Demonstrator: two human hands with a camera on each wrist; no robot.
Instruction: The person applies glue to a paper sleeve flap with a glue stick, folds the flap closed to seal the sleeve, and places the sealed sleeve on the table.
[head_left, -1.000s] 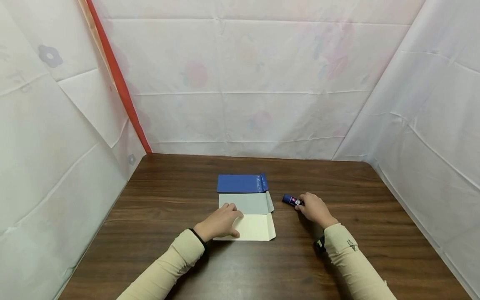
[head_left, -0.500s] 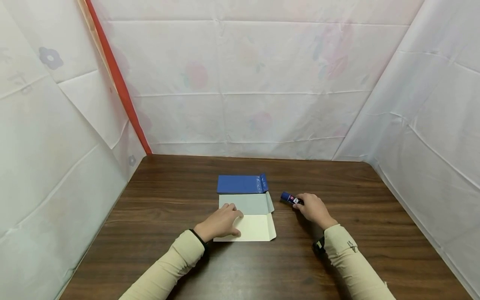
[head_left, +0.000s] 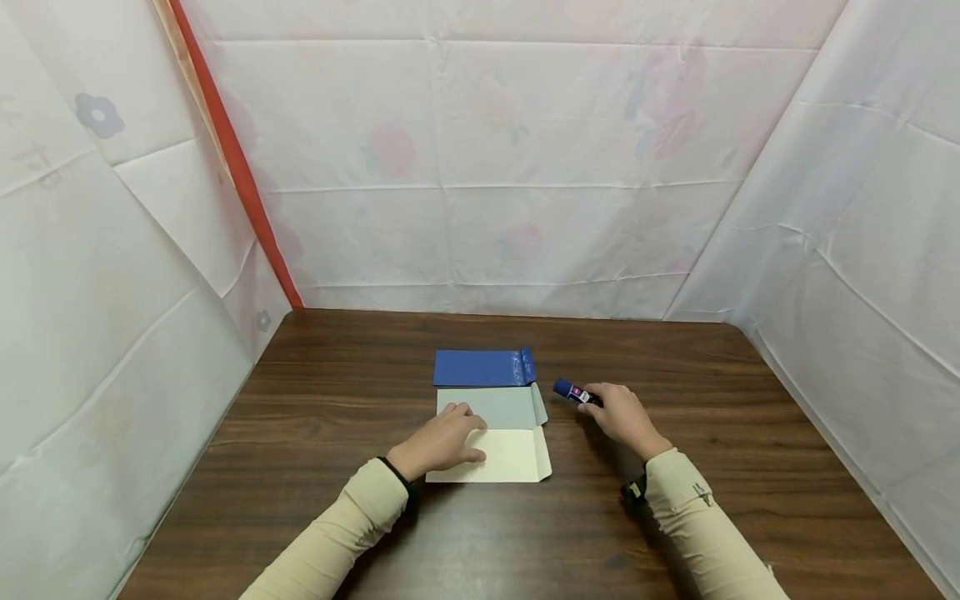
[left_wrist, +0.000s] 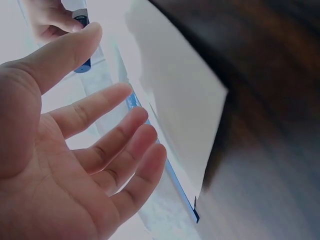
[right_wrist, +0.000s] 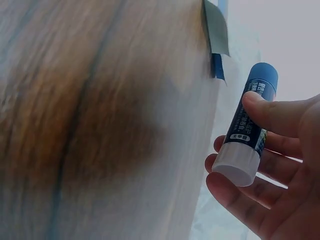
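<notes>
Evidently, in the head view, the blue envelope [head_left: 476,367], grey envelope [head_left: 504,405] and cream envelope [head_left: 510,458] are lined up on the table [head_left: 525,542], flaps [head_left: 542,454] rightward, perhaps for access from the side where the glue stick [head_left: 574,392] is held. In the left wrist view, nothing is gripped by the relaxed left hand [left_wrist: 75,155], presumably placed for steadying, though contact cannot be told. In the right wrist view, the glue stick is pinched mid-barrel by the right hand [right_wrist: 280,165], apparently for control.
</notes>
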